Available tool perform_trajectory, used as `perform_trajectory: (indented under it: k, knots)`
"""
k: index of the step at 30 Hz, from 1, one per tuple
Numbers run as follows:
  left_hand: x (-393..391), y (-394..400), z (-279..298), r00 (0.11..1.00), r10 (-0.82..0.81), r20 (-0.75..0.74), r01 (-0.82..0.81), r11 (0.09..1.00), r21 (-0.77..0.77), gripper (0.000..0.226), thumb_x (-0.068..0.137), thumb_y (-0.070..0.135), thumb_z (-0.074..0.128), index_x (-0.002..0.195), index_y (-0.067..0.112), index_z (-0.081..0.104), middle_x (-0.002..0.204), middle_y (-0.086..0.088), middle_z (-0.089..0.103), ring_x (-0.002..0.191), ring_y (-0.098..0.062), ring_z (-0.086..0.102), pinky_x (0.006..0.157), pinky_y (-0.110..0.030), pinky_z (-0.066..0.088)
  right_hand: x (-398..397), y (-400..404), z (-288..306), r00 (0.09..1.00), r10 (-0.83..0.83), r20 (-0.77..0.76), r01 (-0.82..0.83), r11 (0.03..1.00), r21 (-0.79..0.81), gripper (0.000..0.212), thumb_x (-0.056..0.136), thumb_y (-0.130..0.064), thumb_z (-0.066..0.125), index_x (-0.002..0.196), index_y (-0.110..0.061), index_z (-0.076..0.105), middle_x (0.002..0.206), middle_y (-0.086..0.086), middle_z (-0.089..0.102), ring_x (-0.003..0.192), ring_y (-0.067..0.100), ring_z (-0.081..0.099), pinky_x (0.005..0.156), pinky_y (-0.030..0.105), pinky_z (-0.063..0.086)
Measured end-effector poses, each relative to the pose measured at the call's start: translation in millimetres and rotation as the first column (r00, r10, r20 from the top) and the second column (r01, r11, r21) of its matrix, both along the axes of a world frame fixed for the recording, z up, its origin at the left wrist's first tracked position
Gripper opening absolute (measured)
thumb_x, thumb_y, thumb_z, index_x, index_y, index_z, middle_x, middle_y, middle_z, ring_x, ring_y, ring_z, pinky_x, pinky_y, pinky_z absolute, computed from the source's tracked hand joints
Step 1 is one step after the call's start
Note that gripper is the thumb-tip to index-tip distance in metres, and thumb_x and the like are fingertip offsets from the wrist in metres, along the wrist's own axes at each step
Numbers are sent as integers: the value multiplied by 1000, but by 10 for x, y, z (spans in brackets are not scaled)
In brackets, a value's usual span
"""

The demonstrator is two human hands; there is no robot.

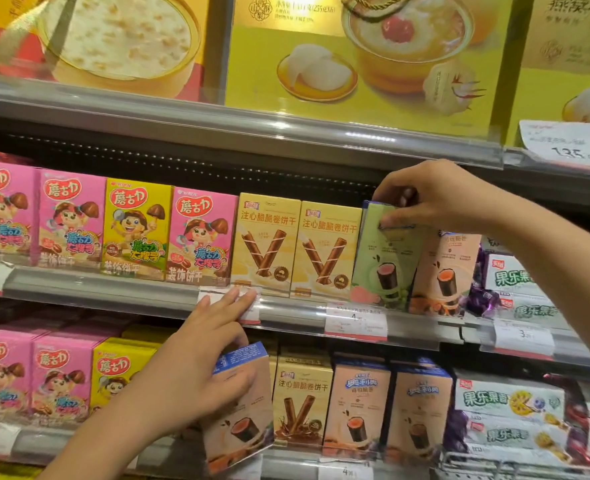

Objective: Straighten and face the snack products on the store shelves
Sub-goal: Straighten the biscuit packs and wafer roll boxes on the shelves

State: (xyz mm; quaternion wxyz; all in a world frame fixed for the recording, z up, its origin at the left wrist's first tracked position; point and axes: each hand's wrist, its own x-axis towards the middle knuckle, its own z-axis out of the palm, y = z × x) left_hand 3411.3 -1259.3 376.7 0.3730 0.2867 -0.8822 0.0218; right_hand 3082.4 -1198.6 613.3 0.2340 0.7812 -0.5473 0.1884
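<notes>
**Two boxes in hand, green one tilted on mid shelf**

Largest first: big yellow gift boxes (355, 64) fill the top shelf. Below, the mid shelf (113, 289) carries a row of upright snack boxes w/ price tags on its rail: pink boxes (68, 220), one yellow box (134, 230), then two cream wafer-roll boxes (265, 244), all facing front & fairly square.

The task's thing: the green box (387, 258) stands just right of the cream pair, touching the peach box (445, 271) beside it. Its long axis is near vertical but leans, top tipped left, so it sits askew vs. the row.

Right hand (438, 199) comes in from the right & above; its grip is closed round the green box's top edge, fingers behind, thumb on the front. The box body hangs straight down from that grip, so squaring it prob. means swinging the top rightward.

Left hand (196, 368) is on the lower shelf, well apart from the green box; curled fingers hold a blue-topped peach box (241, 410), tilted & pulled out in front of its row. Right hand is clearly the nearer one for the green box.
</notes>
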Motion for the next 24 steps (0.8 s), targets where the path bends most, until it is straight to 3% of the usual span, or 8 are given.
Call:
perform_trajectory:
  k: [4,12,15,19,24]
  knots:
    - [-8,1,-9,1000,9,-4,-9,1000,14,17,86,53,63,87,38,54,157,37,12,148,13,-3,123,-21,-5,-23,-86,31,999,5,43,-7,999,34,25,86,-39,76,109,-31,74,96,-19,71,88,-2,63,66,18,46]
    - [-6,-13,-6,1000,5,0,-5,1000,26,20,84,59,57,86,39,54,159,35,12,149,12,-3,125,-27,-1,-59,-115,-8,999,-21,41,18,998,52,43,89,-44,70,128,-27,66,113,-9,70,103,10,64,80,23,50]
    - [-17,-8,-11,1000,13,-6,-13,1000,24,26,82,64,51,87,38,55,159,35,11,149,12,-4,124,-25,-3,-140,-48,5,998,-21,52,20,1000,17,45,90,-44,70,130,-25,65,114,-10,70,104,8,65,80,18,47]
    - [-27,-5,-19,1000,17,-10,-16,1000,20,27,82,64,51,86,38,55,159,35,10,149,11,-5,124,-25,-3,-412,53,45,992,-125,-5,125,992,2,51,88,-50,69,130,-22,66,120,-8,70,106,11,65,81,24,46]
    - [-31,-24,-38,1000,13,-27,-13,1000,12,25,82,64,54,84,39,54,160,33,15,150,9,0,127,-31,2,-663,139,7,978,-205,-33,206,978,38,24,93,-37,68,116,-32,69,107,-9,73,94,14,66,73,28,49]
